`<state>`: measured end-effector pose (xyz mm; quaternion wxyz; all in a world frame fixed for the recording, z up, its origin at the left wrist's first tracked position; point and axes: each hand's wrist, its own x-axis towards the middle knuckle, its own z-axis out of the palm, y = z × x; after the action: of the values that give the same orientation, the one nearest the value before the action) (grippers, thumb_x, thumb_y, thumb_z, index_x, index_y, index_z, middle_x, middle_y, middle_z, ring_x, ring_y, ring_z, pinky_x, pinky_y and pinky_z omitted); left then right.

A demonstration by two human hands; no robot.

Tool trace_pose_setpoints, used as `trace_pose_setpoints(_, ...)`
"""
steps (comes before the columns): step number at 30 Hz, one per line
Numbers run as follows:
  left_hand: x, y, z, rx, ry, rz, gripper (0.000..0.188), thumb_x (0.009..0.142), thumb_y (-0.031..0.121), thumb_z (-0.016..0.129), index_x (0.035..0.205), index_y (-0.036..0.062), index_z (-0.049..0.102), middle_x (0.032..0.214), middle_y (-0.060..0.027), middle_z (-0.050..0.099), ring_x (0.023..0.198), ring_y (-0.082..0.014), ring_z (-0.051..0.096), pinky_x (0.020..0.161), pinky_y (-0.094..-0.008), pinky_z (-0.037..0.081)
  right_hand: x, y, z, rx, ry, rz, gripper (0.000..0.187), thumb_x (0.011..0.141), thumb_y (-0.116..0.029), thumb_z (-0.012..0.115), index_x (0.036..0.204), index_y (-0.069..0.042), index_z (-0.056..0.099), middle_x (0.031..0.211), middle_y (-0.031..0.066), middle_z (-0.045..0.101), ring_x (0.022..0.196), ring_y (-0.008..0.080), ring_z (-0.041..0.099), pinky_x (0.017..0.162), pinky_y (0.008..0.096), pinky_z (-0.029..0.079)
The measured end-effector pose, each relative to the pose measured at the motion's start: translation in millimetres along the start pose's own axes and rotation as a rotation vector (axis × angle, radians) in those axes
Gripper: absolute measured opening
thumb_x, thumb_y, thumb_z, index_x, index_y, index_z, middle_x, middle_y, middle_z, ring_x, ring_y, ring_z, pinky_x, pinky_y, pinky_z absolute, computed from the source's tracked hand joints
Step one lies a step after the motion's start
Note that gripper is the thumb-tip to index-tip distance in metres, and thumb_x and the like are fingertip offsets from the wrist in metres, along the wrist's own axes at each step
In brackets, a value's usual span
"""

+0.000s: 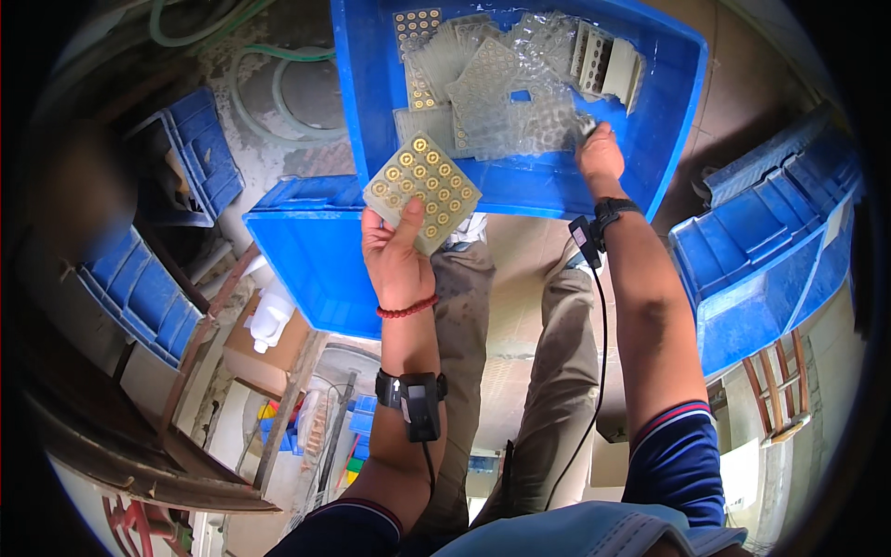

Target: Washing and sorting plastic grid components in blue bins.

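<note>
My left hand [397, 252] grips the near corner of a square clear plastic tray [429, 176], thumb on top. Rows of round gold-coloured parts sit in its pockets. The tray is held tilted over the near left edge of a big blue bin [645, 148]. Inside the bin, by its near right side, my right hand [601, 160] is closed, its fingertips at a small greyish thing too unclear to name. To the left of that hand, many empty-looking clear trays [487, 79] lie in an overlapping heap. Another tray with gold parts [418, 28] shows at the bin's far left.
A second blue bin [306, 269] stands below the left hand. More blue bins [761, 269] are stacked at the right, and others [204, 153] stand at the left. A white bottle [271, 316] rests on a cardboard box [264, 357]. A black cable [601, 343] hangs from my right wrist.
</note>
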<state>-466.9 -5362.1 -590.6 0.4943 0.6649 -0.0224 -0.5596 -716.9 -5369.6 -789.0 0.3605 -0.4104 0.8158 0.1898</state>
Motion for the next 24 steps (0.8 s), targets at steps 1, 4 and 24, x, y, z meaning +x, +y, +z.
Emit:
trace_pose_setpoints(1,0,-1,1,-0.013,0.014,0.003,0.026,0.081,0.0,0.064,0.104,0.0015,0.052,0.103,-0.0092,0.062,0.089,-0.016,0.061,0.076,-0.0298,0.051,6,4,-6,0.019,-0.012,0.052,0.05,0.073,-0.024,0.067,0.114,-0.006,0.045,0.112,0.0193,0.056,0.103,0.0358,0.056,0.086,0.0431,0.047)
trace_pose_setpoints(4,-2,0,4,0.03,0.024,0.031,0.026,0.08,-0.001,0.064,0.103,0.0015,0.052,0.1,-0.009,0.063,0.087,-0.0147,0.061,0.075,-0.0285,0.051,0,6,-29,0.007,-0.036,0.066,0.051,0.073,-0.029,0.066,0.112,-0.002,0.046,0.106,0.0205,0.061,0.098,0.0353,0.059,0.084,0.0429,0.048)
trace_pose_setpoints(24,-2,-26,7,0.079,-0.216,-0.13,0.04,0.09,0.022,0.056,0.123,0.0014,0.044,0.12,-0.0108,0.053,0.107,-0.0184,0.052,0.091,-0.0326,0.041,-137,-54,-108,1.344,-0.897,-0.355,0.073,0.074,0.003,0.067,0.135,0.004,0.026,0.122,0.0127,0.052,0.112,0.0186,0.049,0.095,0.0297,0.039)
